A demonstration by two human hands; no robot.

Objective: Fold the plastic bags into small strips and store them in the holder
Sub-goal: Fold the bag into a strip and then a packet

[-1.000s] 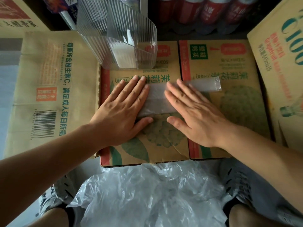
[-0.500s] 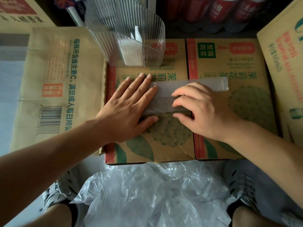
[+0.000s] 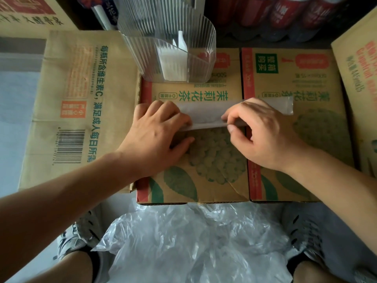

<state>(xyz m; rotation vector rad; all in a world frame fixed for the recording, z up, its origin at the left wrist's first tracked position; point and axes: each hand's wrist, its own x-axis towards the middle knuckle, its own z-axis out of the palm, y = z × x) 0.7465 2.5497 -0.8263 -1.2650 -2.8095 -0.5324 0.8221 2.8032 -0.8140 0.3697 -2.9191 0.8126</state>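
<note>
A translucent plastic bag, flattened into a long band (image 3: 206, 114), lies across the top of a printed cardboard box (image 3: 204, 160). My left hand (image 3: 157, 133) pinches its near edge at the left, fingers curled over it. My right hand (image 3: 263, 133) pinches the same edge further right between thumb and fingers and lifts it off the box. The band's right end (image 3: 283, 106) sticks out past my right hand. A clear ribbed plastic holder (image 3: 169, 43) stands at the back of the box with a folded white strip (image 3: 173, 64) inside.
A heap of loose clear plastic bags (image 3: 193, 242) lies in my lap between my knees. More cardboard boxes stand at the left (image 3: 81, 99) and right (image 3: 359, 78). Red bottles (image 3: 285, 11) line the back. My shoes (image 3: 77, 237) show below.
Both hands lay flat on the band a second ago. They have since curled onto its near edge, the right first, and lifted that edge up from the box.
</note>
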